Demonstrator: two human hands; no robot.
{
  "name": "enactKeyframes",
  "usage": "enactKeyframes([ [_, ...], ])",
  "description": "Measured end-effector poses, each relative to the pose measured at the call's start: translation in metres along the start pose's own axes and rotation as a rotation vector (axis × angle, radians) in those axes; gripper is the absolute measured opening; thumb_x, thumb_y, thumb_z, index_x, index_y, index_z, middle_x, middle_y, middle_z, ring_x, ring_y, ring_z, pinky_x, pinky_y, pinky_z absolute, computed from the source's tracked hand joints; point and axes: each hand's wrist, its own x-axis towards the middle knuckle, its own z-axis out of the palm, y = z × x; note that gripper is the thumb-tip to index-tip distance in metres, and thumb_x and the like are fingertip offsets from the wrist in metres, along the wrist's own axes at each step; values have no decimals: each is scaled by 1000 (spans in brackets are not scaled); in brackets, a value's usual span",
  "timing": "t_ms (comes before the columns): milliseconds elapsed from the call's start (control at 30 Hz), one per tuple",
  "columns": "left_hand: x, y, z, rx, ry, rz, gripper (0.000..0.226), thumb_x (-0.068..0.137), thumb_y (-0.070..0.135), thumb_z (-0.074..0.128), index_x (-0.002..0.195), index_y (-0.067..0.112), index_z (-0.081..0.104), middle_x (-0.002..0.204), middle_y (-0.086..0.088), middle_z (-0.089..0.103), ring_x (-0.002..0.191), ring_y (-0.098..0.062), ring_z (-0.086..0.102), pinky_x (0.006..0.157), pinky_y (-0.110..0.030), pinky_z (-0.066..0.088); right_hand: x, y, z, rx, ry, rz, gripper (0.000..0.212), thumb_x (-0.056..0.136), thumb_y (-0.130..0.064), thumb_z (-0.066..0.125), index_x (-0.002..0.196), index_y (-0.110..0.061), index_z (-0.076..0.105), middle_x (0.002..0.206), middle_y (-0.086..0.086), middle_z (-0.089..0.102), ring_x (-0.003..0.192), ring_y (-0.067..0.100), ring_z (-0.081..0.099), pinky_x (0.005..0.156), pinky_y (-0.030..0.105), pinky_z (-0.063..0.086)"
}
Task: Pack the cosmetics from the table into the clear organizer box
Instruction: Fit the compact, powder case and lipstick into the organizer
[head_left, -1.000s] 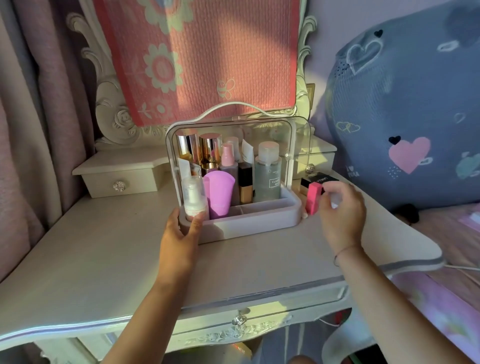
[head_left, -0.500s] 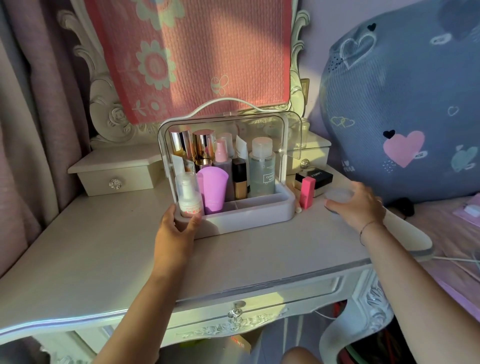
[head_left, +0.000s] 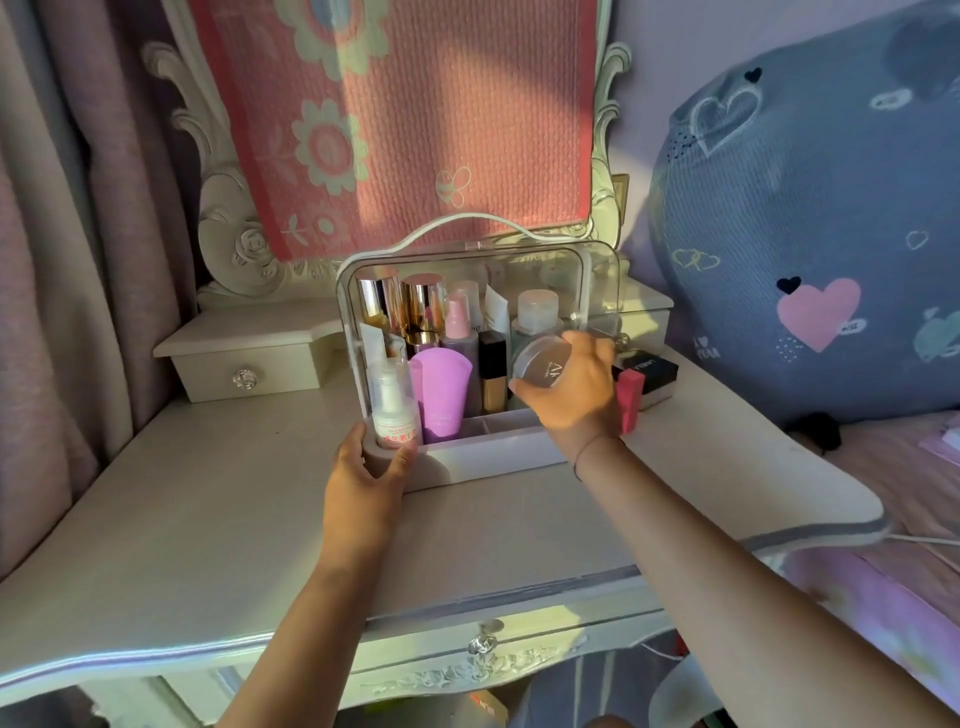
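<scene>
Organizer box (head_left: 483, 457): it stands on the white surface (head_left: 208, 519), with its clear door swung open to the right side.
Inside the box: a small clear pump bottle (head_left: 392, 405) at the front left corner, a purple tube (head_left: 441, 392) just beside it, a pink spray bottle (head_left: 460, 338) and gold-capped bottles (head_left: 402, 306) behind.
Left hand (head_left: 366, 478): it grips the front left corner of the box, thumb against the pump bottle side.
Right hand (head_left: 576, 389): it is closed around a round compact (head_left: 540, 364), held tilted in front of the open box, above the front tray.
Outside the box: a pink lipstick (head_left: 629, 397) stands just to the right of the box, and a black case (head_left: 652, 366) lies behind it.
</scene>
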Motion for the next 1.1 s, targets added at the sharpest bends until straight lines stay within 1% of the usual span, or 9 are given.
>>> enactKeyframes([
  [67, 0, 2, -1, -12, -4, 6, 52, 82, 36, 66, 128, 18, 50, 112, -9, 64, 90, -19, 55, 72, -26, 39, 7, 0, 9, -120, -1, 4, 74, 68, -32, 82, 127, -8, 44, 133, 13, 37, 112, 36, 56, 89, 36, 49],
  [133, -1, 3, -1, -19, 0, 9, 54, 82, 36, 66, 129, 18, 49, 113, -7, 63, 91, -18, 55, 73, -26, 39, 8, 2, 15, -211, 25, -32, 75, 67, -32, 83, 124, -6, 43, 132, 15, 38, 111, 38, 56, 88, 41, 50],
  [467, -2, 5, -1, -12, -9, 12, 57, 83, 34, 65, 134, 19, 44, 125, -7, 59, 99, -14, 52, 81, -25, 38, 18, 6, 24, -341, -27, -108, 81, 67, -29, 83, 130, -6, 37, 135, 17, 34, 114, 40, 52, 85, 40, 50],
  [567, -2, 6, 3, -12, -25, -36, 61, 86, 35, 61, 139, 20, 35, 133, -11, 53, 112, -23, 52, 90, -31, 41, 17, 12, 23, -275, -30, -138, 75, 66, -26, 83, 125, -6, 41, 134, 17, 35, 112, 39, 54, 87, 42, 50],
  [667, 0, 7, 7, -12, -40, -81, 60, 89, 34, 55, 142, 24, 30, 140, -10, 47, 125, -28, 46, 96, -33, 36, 13, 20, 20, -124, 27, -142, 66, 66, -25, 83, 117, -5, 45, 128, 15, 39, 104, 36, 57, 82, 40, 53],
  [733, 1, 7, 8, -8, -44, -80, 57, 89, 31, 53, 141, 27, 31, 140, -9, 47, 125, -28, 46, 94, -32, 35, 10, 21, 20, -78, 48, -137, 67, 66, -23, 82, 119, -7, 44, 125, 15, 39, 100, 35, 58, 80, 40, 53],
  [867, 2, 5, 7, -7, -66, -64, 53, 90, 28, 50, 140, 29, 32, 139, -7, 48, 123, -28, 47, 97, -35, 37, 9, 19, 21, -136, 7, -210, 70, 70, -20, 77, 133, -18, 46, 121, 14, 35, 100, 31, 55, 86, 38, 53],
  [967, 1, 4, 7, -3, -67, -64, 55, 91, 30, 50, 142, 28, 30, 143, -6, 44, 126, -27, 44, 94, -30, 32, 9, 18, 21, -147, -1, -243, 65, 70, -23, 78, 129, -19, 51, 118, 13, 36, 101, 30, 53, 88, 32, 49],
  [1100, 2, 4, 8, 2, -54, -52, 54, 91, 29, 51, 141, 27, 31, 142, -6, 45, 126, -27, 44, 91, -28, 31, 4, 18, 23, -65, 48, -282, 63, 66, -20, 82, 124, -15, 55, 117, 14, 38, 105, 29, 52, 92, 33, 49],
])
